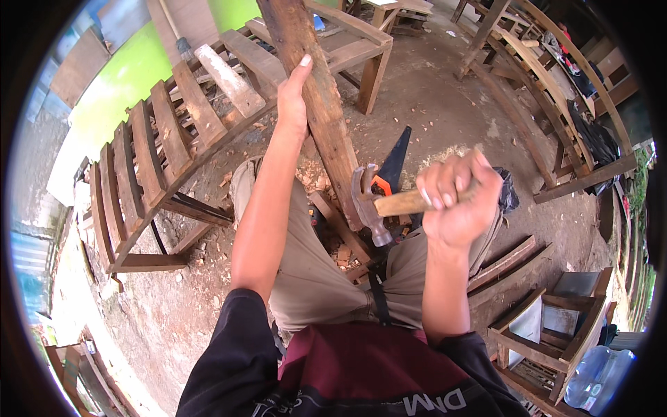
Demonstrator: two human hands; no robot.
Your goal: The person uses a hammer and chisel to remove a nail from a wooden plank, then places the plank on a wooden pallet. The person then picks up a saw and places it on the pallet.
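Observation:
A long, worn wooden beam (316,97) slants from the top of the view down to a spot between my knees. My left hand (293,104) is wrapped round its left edge, the thumb lying along its face. In my right hand (458,198) is a claw hammer (401,203), gripped by its wooden handle. Its metal head is beside the beam's lower end; whether the two touch I cannot tell. Behind the hammer, a handsaw (394,161) with a dark blade and orange handle stands tilted among wood chips. A shorter piece of wood (340,226) lies under the beam's lower end.
A slatted wooden bench (149,156) curves along the left, with a pale board (229,82) on it. Wooden frames (531,97) stand at the far right. Near right are a small wooden frame (549,326), a clear plastic bottle (599,379) and loose strips (504,267).

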